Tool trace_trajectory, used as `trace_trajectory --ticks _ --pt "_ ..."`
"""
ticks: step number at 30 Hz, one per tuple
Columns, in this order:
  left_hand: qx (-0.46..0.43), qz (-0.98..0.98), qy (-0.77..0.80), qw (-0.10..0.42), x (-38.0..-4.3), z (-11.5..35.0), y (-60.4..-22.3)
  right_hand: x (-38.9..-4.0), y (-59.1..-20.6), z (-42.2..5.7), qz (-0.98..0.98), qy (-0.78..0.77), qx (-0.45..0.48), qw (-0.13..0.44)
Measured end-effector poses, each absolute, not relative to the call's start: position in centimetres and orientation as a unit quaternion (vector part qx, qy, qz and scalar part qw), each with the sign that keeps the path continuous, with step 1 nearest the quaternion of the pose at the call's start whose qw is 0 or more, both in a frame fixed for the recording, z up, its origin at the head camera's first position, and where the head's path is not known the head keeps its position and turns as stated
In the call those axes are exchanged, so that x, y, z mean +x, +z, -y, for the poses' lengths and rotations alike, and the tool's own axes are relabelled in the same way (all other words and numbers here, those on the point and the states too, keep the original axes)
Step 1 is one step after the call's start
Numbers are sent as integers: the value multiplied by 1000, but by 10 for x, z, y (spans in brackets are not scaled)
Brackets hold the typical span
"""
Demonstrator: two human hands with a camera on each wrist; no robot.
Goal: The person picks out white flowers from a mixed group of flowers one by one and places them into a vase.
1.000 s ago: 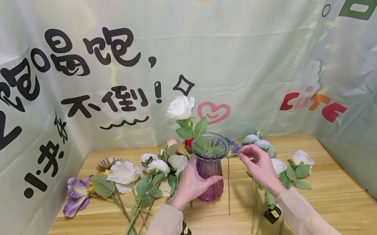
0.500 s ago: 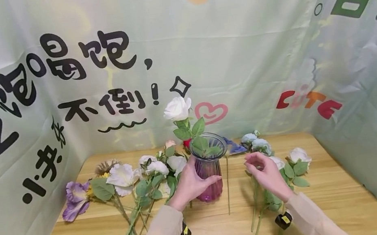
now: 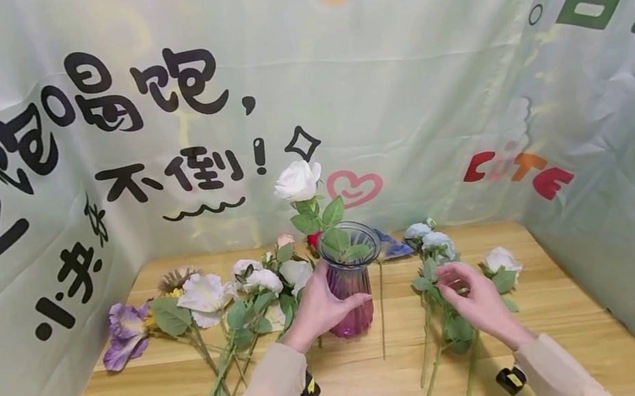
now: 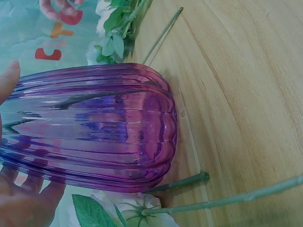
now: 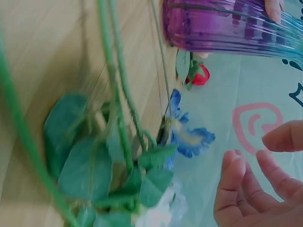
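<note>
My left hand [image 3: 316, 310] grips a ribbed glass vase [image 3: 354, 299], purple-pink at the base and bluish at the rim. In the left wrist view its thumb and fingers lie on either side of the vase [image 4: 109, 127]. A single white rose [image 3: 297, 181] with green leaves stands in the vase, leaning left. On the right, my right hand [image 3: 478, 297] hovers by the leafy stems of blue flowers [image 3: 438, 244] lying on the table. In the right wrist view the thumb and fingers of this hand [image 5: 251, 194] are apart with nothing between them.
Left of the vase lie a purple flower [image 3: 126, 333], a large white flower [image 3: 205, 300] and white roses [image 3: 263, 281]. A blue flower [image 3: 394, 246] lies behind the vase, and another white rose [image 3: 500, 260] to the right. Printed cloth [image 3: 421, 105] encloses the wooden table [image 3: 361, 392].
My right hand has moved right and down, from beside the blue flower behind the vase to the stems on the right. The left hand stays on the vase.
</note>
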State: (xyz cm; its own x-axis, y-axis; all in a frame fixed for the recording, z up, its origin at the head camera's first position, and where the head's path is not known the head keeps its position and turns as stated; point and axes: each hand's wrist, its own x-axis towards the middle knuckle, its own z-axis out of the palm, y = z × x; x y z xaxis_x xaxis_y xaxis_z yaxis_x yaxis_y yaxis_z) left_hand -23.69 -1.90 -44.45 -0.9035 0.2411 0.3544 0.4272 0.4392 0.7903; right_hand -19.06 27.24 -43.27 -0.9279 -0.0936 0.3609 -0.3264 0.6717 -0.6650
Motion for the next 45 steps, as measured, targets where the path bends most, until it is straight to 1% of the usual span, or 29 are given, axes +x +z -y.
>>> trace_trajectory --ticks 5,8,18,24,30,36,42,45 --pt "-196 842 -494 90 -237 19 -445 -180 -428 -284 919 338 130 158" --pt "-196 843 -494 88 -237 19 -446 -173 -426 -288 926 322 133 146" --pt "-198 843 -492 95 -238 19 -445 -152 -429 -275 941 303 149 39" --pt "-198 839 -499 91 -238 20 -444 -146 -436 -265 938 293 183 10" --pt "-196 839 -501 85 -236 20 -442 -141 -445 -259 940 277 197 -34" --pt "-191 843 -495 89 -236 20 -442 -140 -455 -257 944 266 191 -44" --pt "-188 843 -498 80 -237 19 -444 -142 -466 -257 944 269 176 -71" --pt "-189 841 -501 77 -237 20 -444 -143 -469 -257 944 274 174 -67"
